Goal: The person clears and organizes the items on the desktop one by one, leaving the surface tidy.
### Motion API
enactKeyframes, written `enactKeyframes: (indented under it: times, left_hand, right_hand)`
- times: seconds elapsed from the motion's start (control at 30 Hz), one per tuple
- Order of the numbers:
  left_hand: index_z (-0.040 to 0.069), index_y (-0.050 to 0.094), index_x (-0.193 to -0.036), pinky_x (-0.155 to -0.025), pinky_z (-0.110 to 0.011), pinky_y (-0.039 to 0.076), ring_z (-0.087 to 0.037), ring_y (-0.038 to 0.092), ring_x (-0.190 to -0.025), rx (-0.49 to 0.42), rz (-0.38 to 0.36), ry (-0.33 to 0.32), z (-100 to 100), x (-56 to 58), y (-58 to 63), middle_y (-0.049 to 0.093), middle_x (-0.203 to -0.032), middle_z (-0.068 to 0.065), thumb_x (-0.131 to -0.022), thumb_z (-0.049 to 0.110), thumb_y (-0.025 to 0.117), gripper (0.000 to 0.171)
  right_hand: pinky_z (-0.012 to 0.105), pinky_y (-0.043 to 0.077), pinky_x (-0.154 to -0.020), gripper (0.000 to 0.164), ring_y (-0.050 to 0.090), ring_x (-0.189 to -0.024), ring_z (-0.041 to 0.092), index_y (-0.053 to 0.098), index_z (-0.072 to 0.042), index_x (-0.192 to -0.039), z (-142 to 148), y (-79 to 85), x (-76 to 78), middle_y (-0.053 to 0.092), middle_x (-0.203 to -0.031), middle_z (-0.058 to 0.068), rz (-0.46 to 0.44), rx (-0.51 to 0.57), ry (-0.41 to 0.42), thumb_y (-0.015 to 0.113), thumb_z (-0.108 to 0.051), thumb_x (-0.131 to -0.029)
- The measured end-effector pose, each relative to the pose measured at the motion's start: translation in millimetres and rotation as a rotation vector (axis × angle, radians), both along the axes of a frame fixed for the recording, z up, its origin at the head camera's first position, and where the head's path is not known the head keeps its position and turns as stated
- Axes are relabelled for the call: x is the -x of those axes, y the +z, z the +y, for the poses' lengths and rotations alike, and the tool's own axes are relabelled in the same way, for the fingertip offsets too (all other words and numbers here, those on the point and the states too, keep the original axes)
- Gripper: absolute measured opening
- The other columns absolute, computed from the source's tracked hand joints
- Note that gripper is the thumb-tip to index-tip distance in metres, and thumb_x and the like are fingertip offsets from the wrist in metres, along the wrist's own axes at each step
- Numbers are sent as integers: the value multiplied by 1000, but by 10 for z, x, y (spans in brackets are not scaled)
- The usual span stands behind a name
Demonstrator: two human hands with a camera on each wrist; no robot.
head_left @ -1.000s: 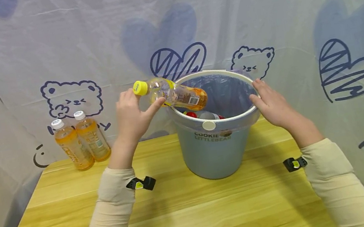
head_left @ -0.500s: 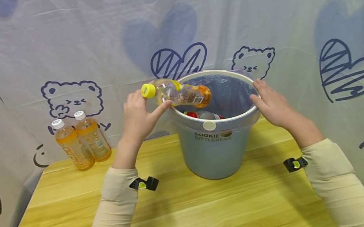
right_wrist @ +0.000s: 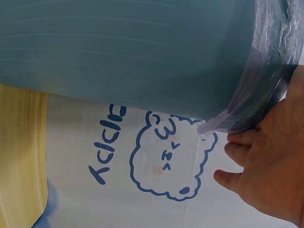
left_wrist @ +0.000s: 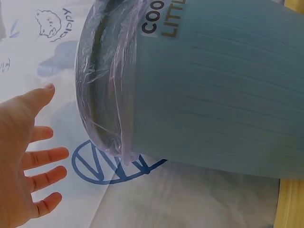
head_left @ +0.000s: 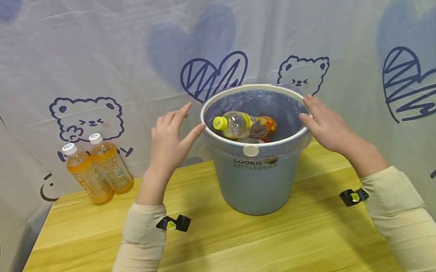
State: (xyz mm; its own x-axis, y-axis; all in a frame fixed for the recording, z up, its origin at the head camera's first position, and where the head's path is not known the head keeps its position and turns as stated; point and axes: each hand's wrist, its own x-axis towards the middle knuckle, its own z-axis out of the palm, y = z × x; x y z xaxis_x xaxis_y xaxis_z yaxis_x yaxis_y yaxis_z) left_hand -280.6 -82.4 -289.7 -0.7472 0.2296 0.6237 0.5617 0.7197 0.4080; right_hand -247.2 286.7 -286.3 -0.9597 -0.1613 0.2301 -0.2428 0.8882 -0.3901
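Inside the lined grey-blue bucket [head_left: 260,181], a clear plastic bottle with a yellow cap [head_left: 237,125] lies tilted on top of other bottles, which are mostly hidden beneath it. My left hand [head_left: 170,143] is at the bucket's left rim, fingers spread and nothing held; the left wrist view shows its fingers [left_wrist: 50,156] apart from the bucket wall. On the opposite side my right hand [head_left: 325,126] rests on the rim, its fingers [right_wrist: 242,137] against the overhanging plastic liner [right_wrist: 266,90].
Two orange drink bottles with white caps [head_left: 88,173] stand upright at the table's back left. The wooden table [head_left: 263,257] meets a white printed cloth [head_left: 122,42] behind and at both sides.
My left hand has moved slightly right and let go of the yellow-capped bottle, which has dropped into the bucket. The right hand has stayed at the rim.
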Motion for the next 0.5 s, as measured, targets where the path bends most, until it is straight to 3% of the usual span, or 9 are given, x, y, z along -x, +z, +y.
enactKeyframes:
  times: [0.2,0.5]
  left_hand:
    - [19,52,-141,-95,-55,38,-33,50,-119,-5,13,-9,-36,-5,-64,61,-129,-10,-91,45,65,58]
    - [19,55,-138,-93,-53,37,-34,48,-123,17,-29,3,-132,-62,-215,58,-134,-11,-92,46,62,53]
  right_hand:
    - [61,9,-118,66,7,-150,44,12,5,-153,10,6,12,7,-161,26,7,6,3,22,-39,-105]
    - [61,9,-118,66,5,-150,43,11,3,-154,-2,10,6,7,-161,26,-7,-3,-1,21,-40,-105]
